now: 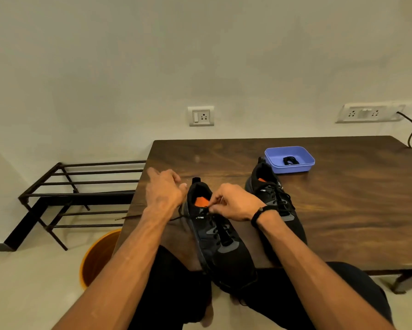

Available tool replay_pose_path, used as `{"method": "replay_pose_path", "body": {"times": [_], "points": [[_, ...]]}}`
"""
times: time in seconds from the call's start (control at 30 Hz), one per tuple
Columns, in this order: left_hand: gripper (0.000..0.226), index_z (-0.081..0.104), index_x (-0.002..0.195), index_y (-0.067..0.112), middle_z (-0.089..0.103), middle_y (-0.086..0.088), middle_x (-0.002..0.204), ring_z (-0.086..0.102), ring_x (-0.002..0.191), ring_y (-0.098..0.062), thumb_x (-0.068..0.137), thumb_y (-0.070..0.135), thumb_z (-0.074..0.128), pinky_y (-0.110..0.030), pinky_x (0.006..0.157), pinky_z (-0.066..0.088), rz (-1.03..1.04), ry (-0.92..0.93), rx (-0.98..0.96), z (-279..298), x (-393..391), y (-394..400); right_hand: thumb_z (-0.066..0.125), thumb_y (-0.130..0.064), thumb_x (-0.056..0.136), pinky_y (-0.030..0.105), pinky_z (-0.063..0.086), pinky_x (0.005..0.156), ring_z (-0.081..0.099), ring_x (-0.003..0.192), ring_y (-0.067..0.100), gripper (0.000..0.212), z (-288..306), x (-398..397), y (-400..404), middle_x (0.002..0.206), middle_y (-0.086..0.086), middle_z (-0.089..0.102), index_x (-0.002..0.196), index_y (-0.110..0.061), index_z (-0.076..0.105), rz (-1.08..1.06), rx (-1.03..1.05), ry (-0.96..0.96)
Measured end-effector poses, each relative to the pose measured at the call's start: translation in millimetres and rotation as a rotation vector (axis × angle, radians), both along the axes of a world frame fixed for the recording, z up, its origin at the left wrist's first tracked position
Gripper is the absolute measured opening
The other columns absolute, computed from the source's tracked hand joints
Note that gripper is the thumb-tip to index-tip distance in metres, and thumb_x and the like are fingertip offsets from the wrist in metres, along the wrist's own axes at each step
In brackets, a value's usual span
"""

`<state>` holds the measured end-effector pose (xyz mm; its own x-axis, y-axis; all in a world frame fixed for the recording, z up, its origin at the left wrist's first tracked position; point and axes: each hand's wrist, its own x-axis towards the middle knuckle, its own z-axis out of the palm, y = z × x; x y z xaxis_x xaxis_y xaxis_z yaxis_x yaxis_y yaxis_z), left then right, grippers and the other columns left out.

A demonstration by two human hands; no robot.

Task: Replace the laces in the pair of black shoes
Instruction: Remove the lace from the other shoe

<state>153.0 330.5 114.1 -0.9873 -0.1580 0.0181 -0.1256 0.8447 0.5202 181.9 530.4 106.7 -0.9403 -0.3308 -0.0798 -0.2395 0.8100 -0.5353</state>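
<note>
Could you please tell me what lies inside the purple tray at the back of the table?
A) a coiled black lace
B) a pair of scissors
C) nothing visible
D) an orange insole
A: the purple tray beside the far shoe holds a small coiled black lace, apart from both hands at the near shoe.

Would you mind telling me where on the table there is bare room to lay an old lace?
The table is bare right of the far shoe, below the tray, and along the back edge left of the tray. It is crowded around the near shoe, where the left hand and right hand work.
</note>
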Motion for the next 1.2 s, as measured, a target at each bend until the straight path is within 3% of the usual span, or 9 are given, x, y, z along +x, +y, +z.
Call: {"method": "replay_pose_path", "body": {"times": [0.1, 0.23, 0.5, 0.63, 0.8, 0.87, 1.03, 1.1, 1.2], "points": [[0.011, 0.076, 0.085, 0.026, 0.076, 0.005, 0.090, 0.071, 0.084, -0.013, 0.083, 0.034, 0.083, -0.027, 0.074, 0.057, -0.285, -0.195, 0.124, -1.8, -0.4, 1.1, 0.070, -0.023, 0.096, 0.038, 0.057, 0.079, 0.068, 0.080, 0.012, 0.012, -1.9, -4.5, 3.7, 0.087, -0.001, 0.076, 0.091, -0.018, 0.079, -0.099, -0.076, 0.001], [0.032, 0.066, 0.096, 0.031, 0.070, 0.005, 0.087, 0.068, 0.083, -0.015, 0.075, 0.040, 0.088, -0.035, 0.080, 0.055, -0.627, -0.332, 0.041, -2.5, 3.1, 22.7, 0.064, -0.021, 0.101, 0.038, 0.058, 0.073, 0.064, 0.073, 0.017, 0.015, -1.4, -6.1, 4.8, 0.087, 0.007, 0.074, 0.096, -0.009, 0.071, -0.239, -0.483, -0.133], [0.029, 0.063, 0.072, 0.022, 0.065, 0.006, 0.072, 0.060, 0.064, -0.006, 0.085, 0.039, 0.082, -0.020, 0.057, 0.041, -0.509, -0.272, 0.062, -8.7, -3.5, 17.6, 0.061, -0.014, 0.100, 0.032, 0.054, 0.066, 0.063, 0.069, 0.018, 0.010, 27.2, -4.4, 26.3, 0.074, 0.005, 0.062, 0.091, -0.010, 0.063, -0.464, -1.418, -0.299], [0.035, 0.059, 0.072, 0.021, 0.067, 0.003, 0.071, 0.062, 0.067, -0.013, 0.086, 0.045, 0.079, -0.029, 0.063, 0.047, -0.376, -0.251, 0.018, -8.6, -5.2, 6.6, 0.073, -0.018, 0.092, 0.028, 0.047, 0.061, 0.055, 0.061, 0.013, 0.018, 32.1, -4.8, 45.5, 0.067, -0.001, 0.056, 0.078, -0.017, 0.062, -0.650, -1.668, -0.291], [0.018, 0.066, 0.081, 0.025, 0.071, 0.004, 0.076, 0.070, 0.075, -0.016, 0.086, 0.037, 0.079, -0.036, 0.077, 0.061, -0.055, -0.017, 0.067, -11.4, -10.3, -11.1, 0.072, -0.012, 0.091, 0.027, 0.047, 0.068, 0.057, 0.070, 0.014, 0.010, 38.5, -3.8, 66.0, 0.077, 0.000, 0.058, 0.090, -0.016, 0.063, -0.698, -1.907, -0.179], [0.013, 0.065, 0.087, 0.025, 0.068, 0.005, 0.080, 0.067, 0.080, -0.016, 0.091, 0.033, 0.075, -0.033, 0.074, 0.055, 0.060, 0.151, 0.102, -8.5, -9.0, -16.8, 0.073, -0.014, 0.092, 0.028, 0.053, 0.074, 0.062, 0.075, 0.015, 0.007, 38.5, -4.4, 74.8, 0.084, 0.004, 0.066, 0.096, -0.013, 0.067, -0.764, -1.766, -0.154], [0.033, 0.065, 0.116, 0.025, 0.068, -0.001, 0.111, 0.063, 0.110, -0.021, 0.089, 0.040, 0.075, -0.039, 0.097, 0.051, 0.038, 0.261, -0.012, -11.0, -12.7, -16.0, 0.082, -0.021, 0.088, 0.041, 0.058, 0.093, 0.063, 0.097, 0.017, 0.034, 18.5, -4.0, 61.5, 0.110, 0.008, 0.069, 0.117, -0.009, 0.070, -0.745, -0.712, -0.176], [0.019, 0.068, 0.106, 0.027, 0.070, 0.006, 0.096, 0.068, 0.096, -0.012, 0.092, 0.039, 0.073, -0.027, 0.086, 0.054, -0.150, 0.185, 0.033, -8.8, -9.7, -6.9, 0.083, -0.024, 0.085, 0.040, 0.053, 0.102, 0.060, 0.108, 0.020, 0.041, 9.0, -3.9, 49.1, 0.120, 0.006, 0.062, 0.121, -0.016, 0.068, -0.631, -0.336, -0.053], [0.013, 0.066, 0.111, 0.028, 0.070, 0.006, 0.072, 0.064, 0.059, -0.003, 0.104, 0.035, 0.058, -0.017, 0.058, 0.049, -0.518, -0.233, 0.116, -1.5, 2.8, 12.4, 0.070, -0.014, 0.090, 0.038, 0.043, 0.109, 0.045, 0.124, 0.031, 0.043, 2.7, -1.0, 29.9, 0.132, 0.009, 0.043, 0.131, -0.025, 0.064, -0.460, 0.055, 0.114]]}}
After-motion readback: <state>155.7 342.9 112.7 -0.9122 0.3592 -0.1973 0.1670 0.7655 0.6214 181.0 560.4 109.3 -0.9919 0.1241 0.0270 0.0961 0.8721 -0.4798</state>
